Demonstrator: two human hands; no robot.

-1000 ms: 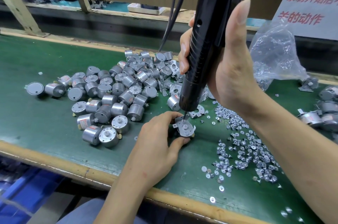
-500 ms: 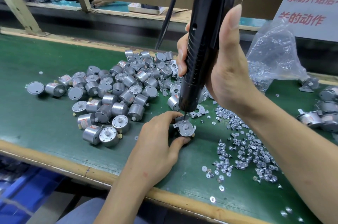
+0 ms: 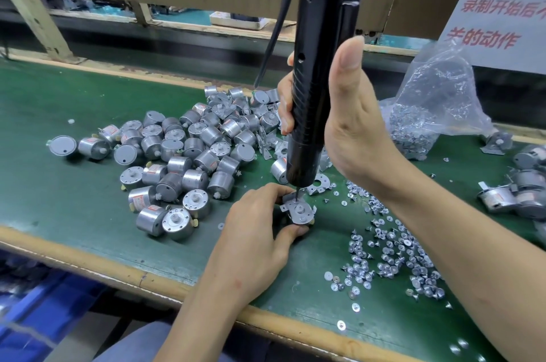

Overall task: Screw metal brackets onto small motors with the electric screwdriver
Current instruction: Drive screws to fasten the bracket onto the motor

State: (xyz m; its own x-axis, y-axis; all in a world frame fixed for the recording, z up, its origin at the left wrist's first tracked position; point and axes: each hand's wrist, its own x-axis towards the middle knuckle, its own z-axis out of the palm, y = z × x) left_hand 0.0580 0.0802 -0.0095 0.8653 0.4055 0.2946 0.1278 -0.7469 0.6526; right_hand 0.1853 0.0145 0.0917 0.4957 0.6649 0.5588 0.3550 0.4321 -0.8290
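Only the screwdriver tipped straighter; my right fingers gripped it, left fingers pinched the light, slick motor by its sides.

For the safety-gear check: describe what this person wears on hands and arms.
The left hand and the right hand are bare: no gloves, rings or watch show. The left forearm and right forearm are bare; no sleeve in view.

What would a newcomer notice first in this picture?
The black electric screwdriver stands upright at the centre, gripped by the right hand, its bit on the bracket-topped motor that the left hand holds. A heap of silver motors lies to its left, and loose screws are scattered on the green bench to its right.
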